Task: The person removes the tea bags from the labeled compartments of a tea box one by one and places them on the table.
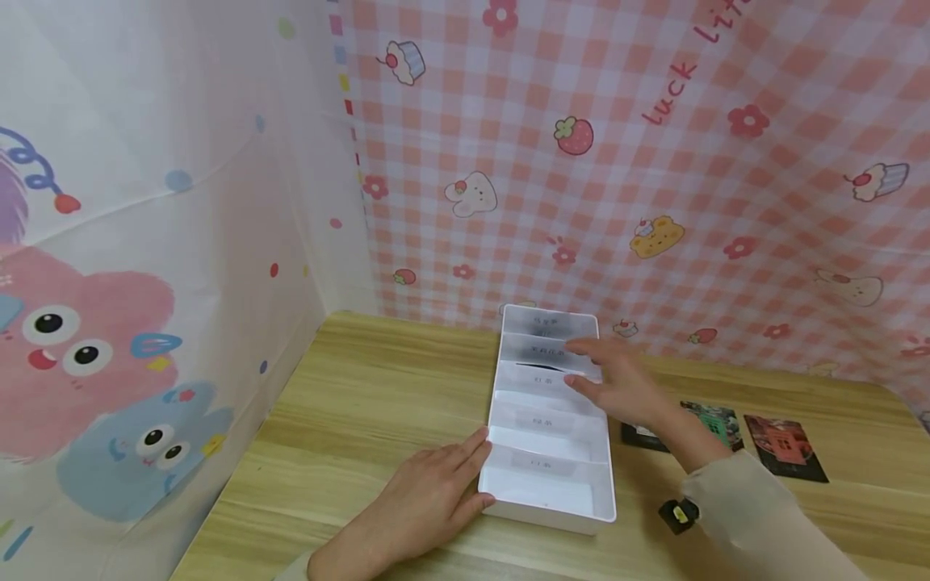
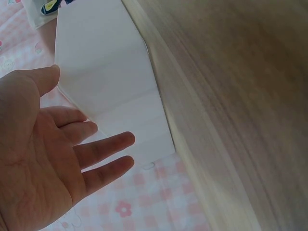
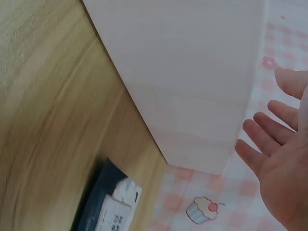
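A long white divided box (image 1: 541, 517) stands lengthwise on the table, with labelled compartments in a row. A thin dark edge (image 1: 539, 367) shows inside one of the far compartments. My left hand (image 1: 429, 492) rests against the near left side of the box, fingers extended. In the left wrist view its fingers (image 2: 113, 144) lie spread along the white wall. Over the right rim reaches my right hand (image 1: 617, 383), thumb and fingers apart above the far compartments and holding nothing. The right wrist view shows that hand (image 3: 279, 149) loosely spread beside the outer wall.
Right of the box lie flat dark packets: one with a white label (image 3: 115, 211), partly behind my right arm, a green one (image 1: 715, 422) and a red one (image 1: 786, 446). A small black item with yellow (image 1: 679, 515) is near my right sleeve. Patterned cloths hang behind and left.
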Available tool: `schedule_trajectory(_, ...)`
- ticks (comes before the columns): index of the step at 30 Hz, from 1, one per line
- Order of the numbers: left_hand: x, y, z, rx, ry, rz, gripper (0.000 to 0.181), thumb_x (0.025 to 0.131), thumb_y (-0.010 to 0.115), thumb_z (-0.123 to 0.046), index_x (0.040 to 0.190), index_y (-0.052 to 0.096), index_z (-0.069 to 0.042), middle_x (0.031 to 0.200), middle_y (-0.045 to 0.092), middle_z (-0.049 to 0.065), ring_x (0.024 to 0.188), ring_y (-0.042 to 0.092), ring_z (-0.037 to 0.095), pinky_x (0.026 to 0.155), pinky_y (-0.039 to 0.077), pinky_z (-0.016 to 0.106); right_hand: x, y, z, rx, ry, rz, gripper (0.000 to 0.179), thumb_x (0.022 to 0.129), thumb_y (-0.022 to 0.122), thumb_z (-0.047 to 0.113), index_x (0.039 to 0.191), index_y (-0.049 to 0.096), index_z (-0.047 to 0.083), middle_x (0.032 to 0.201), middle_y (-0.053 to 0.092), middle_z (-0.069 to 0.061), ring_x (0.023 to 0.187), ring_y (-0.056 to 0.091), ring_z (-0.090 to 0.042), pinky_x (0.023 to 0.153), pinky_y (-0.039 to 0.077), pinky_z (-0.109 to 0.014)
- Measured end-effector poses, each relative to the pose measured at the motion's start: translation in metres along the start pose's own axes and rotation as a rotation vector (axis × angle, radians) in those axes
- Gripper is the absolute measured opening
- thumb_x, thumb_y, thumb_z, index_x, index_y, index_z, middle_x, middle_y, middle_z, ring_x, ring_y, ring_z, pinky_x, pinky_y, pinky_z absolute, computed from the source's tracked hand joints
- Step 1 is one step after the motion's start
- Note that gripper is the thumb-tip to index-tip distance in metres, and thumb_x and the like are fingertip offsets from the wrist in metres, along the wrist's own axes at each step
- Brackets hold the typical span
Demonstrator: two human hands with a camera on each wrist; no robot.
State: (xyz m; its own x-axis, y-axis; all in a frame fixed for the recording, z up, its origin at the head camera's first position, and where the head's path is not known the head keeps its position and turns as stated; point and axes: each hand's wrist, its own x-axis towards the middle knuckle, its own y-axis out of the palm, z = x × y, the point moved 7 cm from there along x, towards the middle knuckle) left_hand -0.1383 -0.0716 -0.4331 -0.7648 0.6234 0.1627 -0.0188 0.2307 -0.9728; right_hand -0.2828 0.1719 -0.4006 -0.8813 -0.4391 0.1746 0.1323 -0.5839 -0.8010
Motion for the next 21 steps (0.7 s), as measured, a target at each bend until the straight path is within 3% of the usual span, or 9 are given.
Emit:
schedule_trajectory(5, 0.0, 0.001, 0.0, 0.003, 0.0, 0.0, 0.063, 0.11, 0.048, -0.049, 0.153, 0.053, -0.004, 0.164, 0.044, 0.007, 0.136, 0.058, 0.022, 0.106, 0.051, 0.043, 0.008, 0.014, 0.001, 0.009, -0.009, 0.037, 0.049, 0.101, 0.071, 0.022, 0.142, 0.061, -0.004, 0.146, 0.058, -0.026, 0.134, 0.055, -0.047, 0.104, 0.049, -0.063)
schedule_trajectory(11, 0.0, 0.002, 0.001, 0.001, 0.0, 0.001, 0.062, 0.11, 0.048, -0.049, 0.153, 0.053, -0.004, 0.164, 0.043, 0.007, 0.136, 0.058, 0.022, 0.106, 0.051, 0.044, 0.017, 0.025, 0.0, -0.018, -0.052, 0.045, 0.044, 0.101, 0.072, 0.018, 0.136, 0.064, -0.007, 0.14, 0.062, -0.027, 0.134, 0.054, -0.047, 0.11, 0.043, -0.062)
schedule_trajectory(15, 0.0, 0.001, 0.001, 0.002, 0.004, -0.004, 0.062, 0.11, 0.049, -0.049, 0.153, 0.053, -0.004, 0.164, 0.044, 0.007, 0.136, 0.058, 0.022, 0.106, 0.052, 0.044, 0.02, 0.031, 0.0, -0.045, -0.095, 0.053, 0.036, 0.1, 0.071, 0.015, 0.13, 0.068, -0.006, 0.133, 0.066, -0.026, 0.128, 0.059, -0.045, 0.107, 0.046, -0.06)
schedule_trajectory(21, 0.0, 0.001, 0.001, 0.01, 0.009, -0.014, 0.062, 0.109, 0.051, -0.048, 0.152, 0.054, -0.004, 0.163, 0.045, 0.007, 0.135, 0.059, 0.022, 0.105, 0.052, 0.043, 0.022, 0.034, 0.002, -0.044, -0.133, 0.052, 0.021, 0.099, 0.07, 0.007, 0.117, 0.076, -0.002, 0.115, 0.073, -0.017, 0.108, 0.069, -0.036, 0.093, 0.056, -0.055)
